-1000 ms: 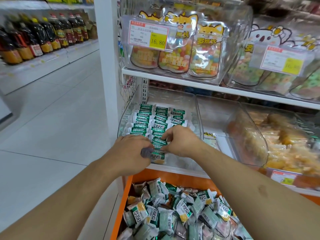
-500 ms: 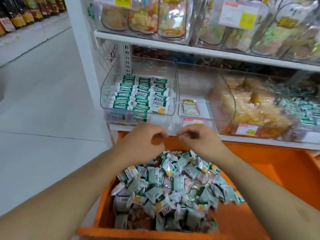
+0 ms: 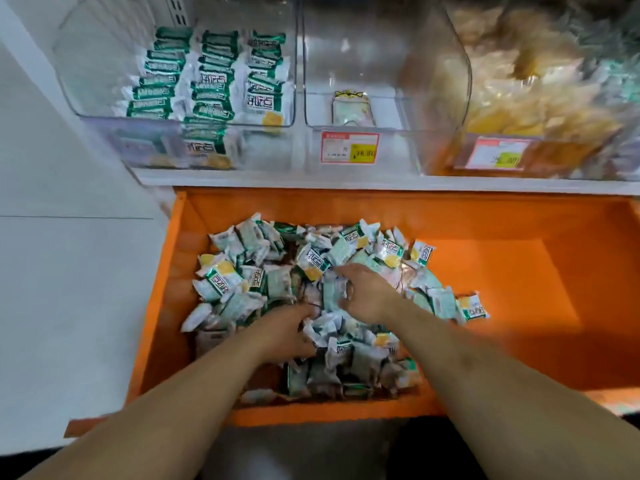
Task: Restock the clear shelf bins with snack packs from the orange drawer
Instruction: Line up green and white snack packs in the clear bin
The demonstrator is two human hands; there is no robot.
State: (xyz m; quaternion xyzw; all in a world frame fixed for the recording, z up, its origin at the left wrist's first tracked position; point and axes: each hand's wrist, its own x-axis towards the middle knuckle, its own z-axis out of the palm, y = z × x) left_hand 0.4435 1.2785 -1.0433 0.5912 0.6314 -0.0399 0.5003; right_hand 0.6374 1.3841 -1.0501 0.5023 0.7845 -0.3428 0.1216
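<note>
Both hands are down in the orange drawer [image 3: 485, 216], buried in the heap of snack packs [image 3: 311, 299] piled toward its left half. The right hand [image 3: 367, 292] has its grip curled around one pale green pack [image 3: 333, 293] near the middle of the heap. The left hand [image 3: 289, 329] sits just nearer the drawer's front, fingers dug among the wrappers; I cannot tell whether its grip has anything. Above the drawer's back wall, the left clear bin [image 3: 104, 109] holds neat rows of green-and-white packs [image 3: 207, 95].
</note>
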